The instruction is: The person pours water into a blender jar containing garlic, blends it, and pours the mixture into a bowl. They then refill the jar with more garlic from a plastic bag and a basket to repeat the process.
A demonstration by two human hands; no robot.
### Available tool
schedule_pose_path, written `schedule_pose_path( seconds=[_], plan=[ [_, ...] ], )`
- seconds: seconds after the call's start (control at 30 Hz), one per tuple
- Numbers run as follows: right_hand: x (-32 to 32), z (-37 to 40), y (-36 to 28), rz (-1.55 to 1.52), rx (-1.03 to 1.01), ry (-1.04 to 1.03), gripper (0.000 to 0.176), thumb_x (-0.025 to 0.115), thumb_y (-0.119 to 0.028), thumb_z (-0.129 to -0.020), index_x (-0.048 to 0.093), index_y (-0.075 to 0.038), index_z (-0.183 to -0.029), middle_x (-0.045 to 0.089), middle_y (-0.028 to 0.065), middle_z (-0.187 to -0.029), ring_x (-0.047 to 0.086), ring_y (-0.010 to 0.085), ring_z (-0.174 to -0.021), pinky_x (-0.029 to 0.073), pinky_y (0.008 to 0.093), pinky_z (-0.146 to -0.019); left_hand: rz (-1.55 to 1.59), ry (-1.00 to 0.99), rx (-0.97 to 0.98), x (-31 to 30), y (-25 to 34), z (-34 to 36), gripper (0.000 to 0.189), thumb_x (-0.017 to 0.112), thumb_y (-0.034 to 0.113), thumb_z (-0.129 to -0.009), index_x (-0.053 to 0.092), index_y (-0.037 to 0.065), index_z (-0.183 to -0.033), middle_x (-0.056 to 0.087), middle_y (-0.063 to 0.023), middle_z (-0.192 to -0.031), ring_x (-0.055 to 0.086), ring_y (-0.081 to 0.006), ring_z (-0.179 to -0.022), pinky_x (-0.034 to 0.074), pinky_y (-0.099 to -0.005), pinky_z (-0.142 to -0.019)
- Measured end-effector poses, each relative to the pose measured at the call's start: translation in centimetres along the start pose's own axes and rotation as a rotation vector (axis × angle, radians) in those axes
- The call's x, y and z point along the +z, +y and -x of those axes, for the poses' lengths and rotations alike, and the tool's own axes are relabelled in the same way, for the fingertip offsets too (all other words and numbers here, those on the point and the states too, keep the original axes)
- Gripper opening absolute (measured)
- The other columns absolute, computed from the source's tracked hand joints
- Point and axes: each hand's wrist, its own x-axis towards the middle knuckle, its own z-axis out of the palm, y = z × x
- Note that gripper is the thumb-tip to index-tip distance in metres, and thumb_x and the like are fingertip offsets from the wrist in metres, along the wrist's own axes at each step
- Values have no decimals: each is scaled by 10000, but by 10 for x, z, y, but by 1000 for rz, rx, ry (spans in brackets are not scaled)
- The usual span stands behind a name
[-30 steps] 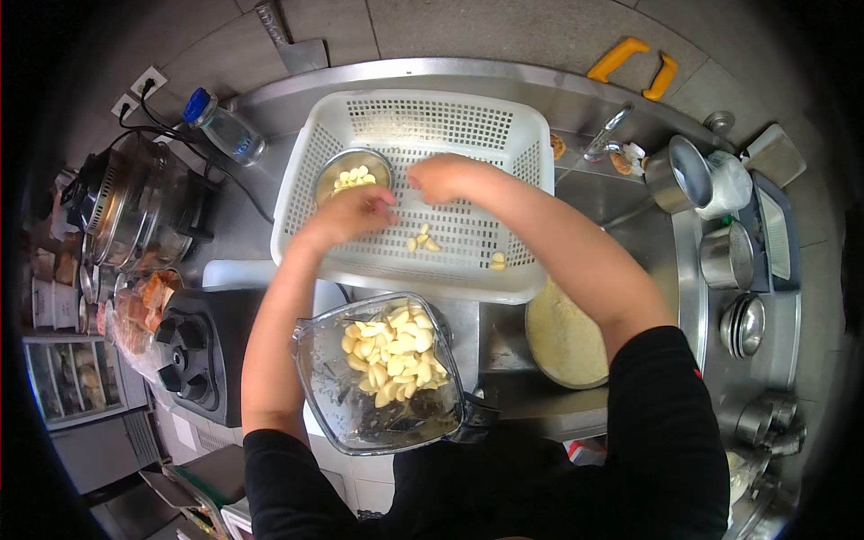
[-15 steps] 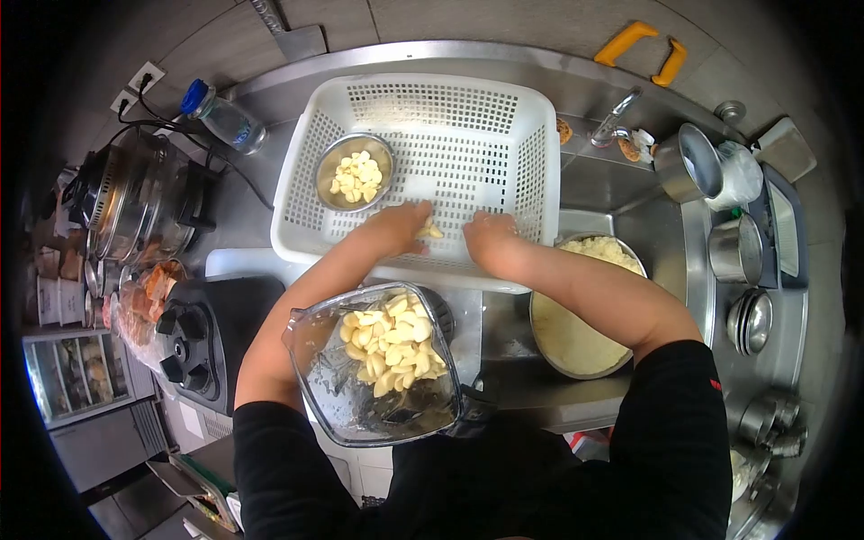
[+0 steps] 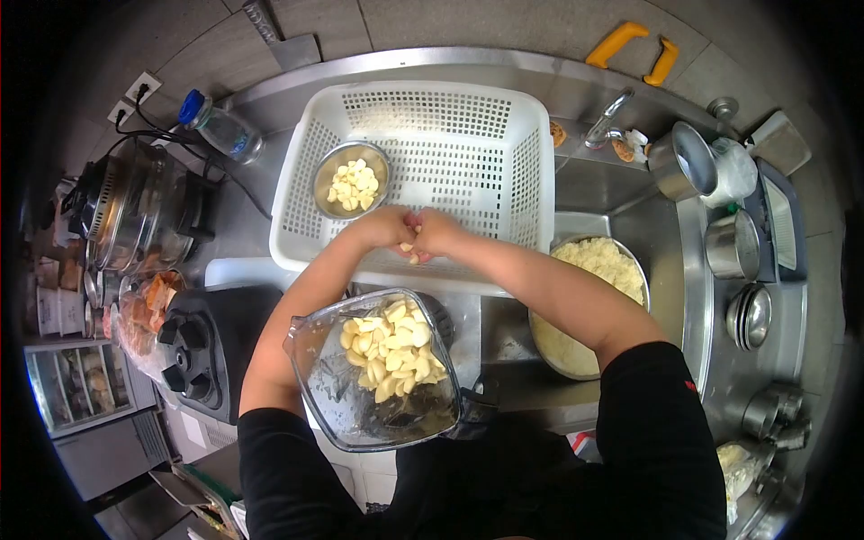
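Over the near side of the white perforated basket, my left hand and my right hand meet, fingers curled around a few garlic cloves. Left of them inside the basket sits a small metal bowl with peeled cloves. Below my hands, a clear blender jar holds a heap of cloves. My right forearm passes over a round pot of pale minced food in the sink.
A black blender base stands at the left, below a glass-bowled appliance. A water bottle is behind the basket's left corner. The faucet, metal pots and stacked bowls are to the right.
My right hand has moved left across the basket to meet my left hand. The cloves that lay by my left hand are now between both hands.
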Motion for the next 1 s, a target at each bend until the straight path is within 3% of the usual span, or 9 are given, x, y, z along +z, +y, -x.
schedule_pose_path(
  seconds=[0.13, 0.23, 0.27, 0.33, 0.47, 0.53, 0.7, 0.8, 1.0],
  plan=[
    [-7, -8, 7, -495, 58, -137, 299, 716, 52, -724, 587, 74, -992, 663, 199, -887, 704, 249, -753, 613, 340, -690, 111, 4, -65, -3, 11, 12, 307, 688, -3, -765, 562, -62, -1038, 623, -107, -943, 662, -211, -854, 590, -311, -760],
    [-25, 7, -22, -274, -33, -29, 266, 713, 36, -744, 585, 65, -976, 661, 195, -910, 703, 253, -753, 613, 344, -679, 195, 48, -1, -15, 21, 30, 293, 680, 7, -775, 563, -45, -1039, 627, -107, -938, 664, -204, -834, 586, -301, -748],
    [-31, 11, -38, -40, -159, 71, 60, 700, -48, -686, 697, 0, -722, 667, 112, -628, 693, 206, -617, 548, 329, -559, 202, 111, 85, -23, 30, 43, 284, 668, 25, -792, 568, -30, -1052, 634, -108, -934, 666, -199, -842, 580, -288, -737],
    [-38, 11, -72, -28, -308, 129, 54, 689, -88, -685, 697, -38, -667, 648, 88, -574, 676, 197, -579, 532, 331, -568, 144, 244, 136, -38, 58, 71, 284, 655, 66, -824, 572, -11, -1085, 643, -111, -953, 667, -191, -881, 565, -274, -737],
    [-41, 13, -123, -156, -340, 51, 192, 667, -119, -740, 698, 6, -883, 708, 176, -872, 701, 257, -736, 559, 373, -654, -213, 523, 128, -86, 50, 77, 356, 671, 180, -855, 574, -16, -1137, 662, -122, -1037, 654, -212, -984, 533, -315, -791],
    [-36, 12, -125, 565, -379, 381, 355, 654, -113, -829, 579, 17, -1150, 653, 189, -1052, 652, 309, -999, 552, 408, -828, -318, 683, 110, -87, 42, 84, 389, 678, 232, -854, 581, -15, -1139, 662, -137, -1072, 648, -230, -1002, 521, -336, -810],
    [4, 4, -48, 996, -415, -149, 235, 642, -83, -786, 704, -3, -998, 678, 192, -1077, 661, 336, -991, 545, 413, -830, -604, 1025, -205, -75, 16, 89, 425, 567, 306, -901, 609, -66, -1104, 692, -217, -965, 694, -350, -857, 545, -432, -745],
    [16, -13, -1, 1010, -556, -77, 240, 625, -67, -784, 709, -11, -1002, 699, 180, -996, 679, 333, -926, 556, 415, -791, -222, 751, -444, -71, 0, 74, 390, 528, 276, -924, 628, -86, -1028, 685, -235, -858, 695, -343, -653, 569, -426, -562],
    [-38, 27, -73, 821, -175, -306, 234, 625, -91, -795, 668, -15, -1012, 707, 158, -828, 695, 303, -797, 558, 412, -705, 248, 748, -158, -72, -37, 57, 368, 504, 236, -955, 554, -120, -1034, 662, -224, -817, 690, -311, -604, 606, -381, -512]
  ],
)
